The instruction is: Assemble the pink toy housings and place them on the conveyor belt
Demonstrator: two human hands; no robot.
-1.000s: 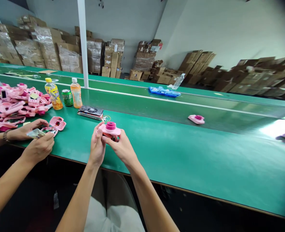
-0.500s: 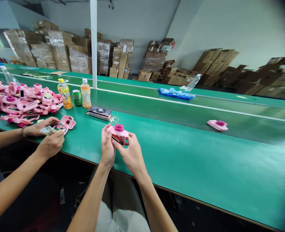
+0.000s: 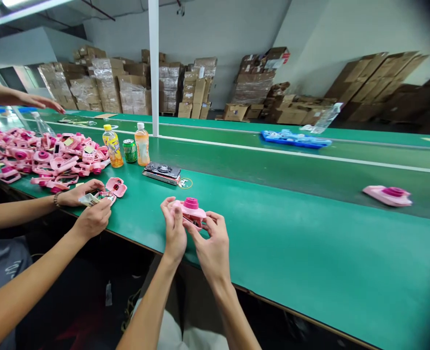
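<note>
A pink toy camera (image 3: 196, 210) with a darker pink lens is held just above the near edge of the green table (image 3: 273, 233). My left hand (image 3: 174, 228) is closed around its left end, thumb on the near side. On the right, my right hand (image 3: 211, 243) grips the lower part of the casing with thumb and fingers. A gap shows between the front shell and the rest of the casing; what lies inside is too small to make out. Beyond my hands lies a dark camera on a flat box (image 3: 163, 173).
On the left a co-worker's hands (image 3: 94, 209) hold an open pink casing, beside a pile of pink camera parts (image 3: 50, 158). Two drink bottles (image 3: 142, 144) and a green can (image 3: 129, 151) stand behind. A pink camera shell (image 3: 387, 195) and a blue tray (image 3: 295, 140) lie rightward.
The view has swung, so most things sit differently in it. The toy camera stays in both my hands, its casing turned slightly. Another person's arm now reaches in at the far left.
</note>
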